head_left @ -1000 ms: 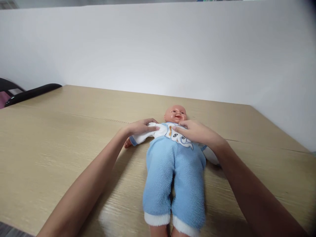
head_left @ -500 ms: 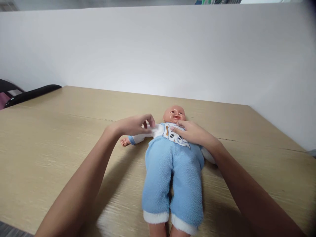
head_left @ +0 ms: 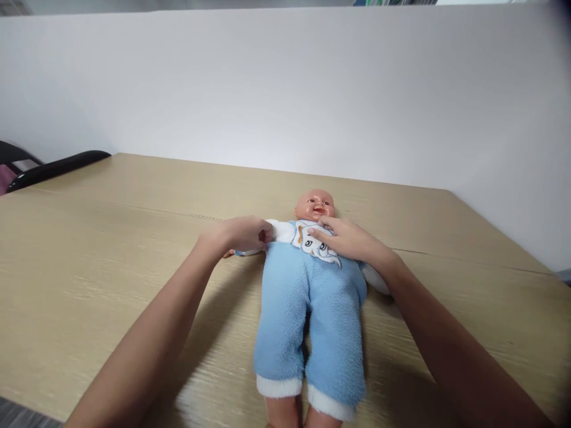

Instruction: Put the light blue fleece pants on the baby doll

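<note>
Lying face-up on table: doll in blue fleece suit, head away from person, legs toward camera. Left hand just left of doll's chest, fingers curled tight round white sleeve. Right hand on doll's chest below chin, fingers bent; cannot tell if cloth pinched. White wall behind doll's head. Black chair far left of doll.

1. Left of doll: wide bare table, room to pass.
2. Right of doll: narrower bare strip to table edge.
3. Wall blocks far side; chair armrest at far-left corner.
</note>
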Action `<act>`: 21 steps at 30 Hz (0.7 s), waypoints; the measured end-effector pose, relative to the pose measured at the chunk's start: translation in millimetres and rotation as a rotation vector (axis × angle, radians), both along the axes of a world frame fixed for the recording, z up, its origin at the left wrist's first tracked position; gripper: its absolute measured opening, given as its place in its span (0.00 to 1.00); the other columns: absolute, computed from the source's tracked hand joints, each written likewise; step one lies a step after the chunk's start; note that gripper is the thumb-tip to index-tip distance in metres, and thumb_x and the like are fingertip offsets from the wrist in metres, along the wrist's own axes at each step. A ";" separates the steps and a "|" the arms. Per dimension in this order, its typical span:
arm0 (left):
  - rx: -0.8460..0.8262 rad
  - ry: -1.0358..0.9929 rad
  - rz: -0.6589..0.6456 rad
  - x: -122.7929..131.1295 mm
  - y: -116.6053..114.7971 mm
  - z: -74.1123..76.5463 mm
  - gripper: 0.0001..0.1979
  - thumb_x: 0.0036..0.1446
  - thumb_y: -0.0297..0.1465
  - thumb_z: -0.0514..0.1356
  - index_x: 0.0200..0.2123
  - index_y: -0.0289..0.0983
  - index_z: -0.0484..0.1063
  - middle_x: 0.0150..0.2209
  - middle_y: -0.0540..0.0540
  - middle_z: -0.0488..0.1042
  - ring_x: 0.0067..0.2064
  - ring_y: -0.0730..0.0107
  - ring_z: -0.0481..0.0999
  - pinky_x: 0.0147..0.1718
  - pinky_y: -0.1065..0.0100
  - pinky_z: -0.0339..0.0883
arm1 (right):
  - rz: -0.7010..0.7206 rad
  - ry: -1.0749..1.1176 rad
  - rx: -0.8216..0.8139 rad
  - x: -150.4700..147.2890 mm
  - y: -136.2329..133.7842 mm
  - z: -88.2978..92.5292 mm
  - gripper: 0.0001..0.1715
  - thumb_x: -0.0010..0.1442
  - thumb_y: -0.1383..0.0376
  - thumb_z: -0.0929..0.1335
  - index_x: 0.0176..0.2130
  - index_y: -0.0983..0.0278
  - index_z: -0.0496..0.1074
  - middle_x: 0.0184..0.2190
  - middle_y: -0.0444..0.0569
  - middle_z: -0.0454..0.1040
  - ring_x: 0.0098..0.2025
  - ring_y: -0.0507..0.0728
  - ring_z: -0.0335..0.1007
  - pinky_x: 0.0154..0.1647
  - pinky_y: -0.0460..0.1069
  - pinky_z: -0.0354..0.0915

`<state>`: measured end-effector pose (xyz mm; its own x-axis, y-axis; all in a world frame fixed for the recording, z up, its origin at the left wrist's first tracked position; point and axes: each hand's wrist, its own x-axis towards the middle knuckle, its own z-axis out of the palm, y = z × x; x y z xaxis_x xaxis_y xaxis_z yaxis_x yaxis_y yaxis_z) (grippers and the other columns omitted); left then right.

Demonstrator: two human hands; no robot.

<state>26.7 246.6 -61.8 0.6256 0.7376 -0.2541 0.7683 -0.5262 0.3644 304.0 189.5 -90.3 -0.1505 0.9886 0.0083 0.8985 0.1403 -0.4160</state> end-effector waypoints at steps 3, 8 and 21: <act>0.116 0.142 -0.045 13.8 -10.4 -1.7 0.08 0.58 0.25 0.59 0.34 0.43 0.78 0.31 0.47 0.81 0.29 0.61 0.75 0.30 0.63 0.59 | -0.023 0.000 0.020 2.5 -5.6 0.0 0.26 0.74 0.46 0.65 0.54 0.61 0.80 0.55 0.59 0.84 0.52 0.71 0.81 0.50 0.58 0.72; 0.327 0.160 -0.049 25.3 -25.3 2.4 0.10 0.64 0.23 0.57 0.43 0.39 0.77 0.43 0.40 0.83 0.42 0.53 0.81 0.36 0.61 0.65 | -0.088 0.094 0.204 27.7 -40.2 -7.1 0.24 0.72 0.46 0.66 0.58 0.57 0.75 0.52 0.54 0.84 0.52 0.68 0.80 0.54 0.60 0.72; 0.481 -0.237 -0.360 138.5 -42.2 -27.7 0.14 0.73 0.36 0.60 0.55 0.34 0.73 0.57 0.36 0.78 0.62 0.48 0.73 0.62 0.50 0.66 | -0.159 0.130 0.236 147.6 -176.8 -69.8 0.28 0.68 0.49 0.71 0.61 0.57 0.73 0.57 0.58 0.81 0.58 0.72 0.78 0.61 0.67 0.73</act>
<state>165.2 204.3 -89.5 0.8540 0.4677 0.2281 0.4405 -0.8831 0.1617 451.6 12.6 -160.1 0.0232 0.9681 0.2496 0.8584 0.1087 -0.5014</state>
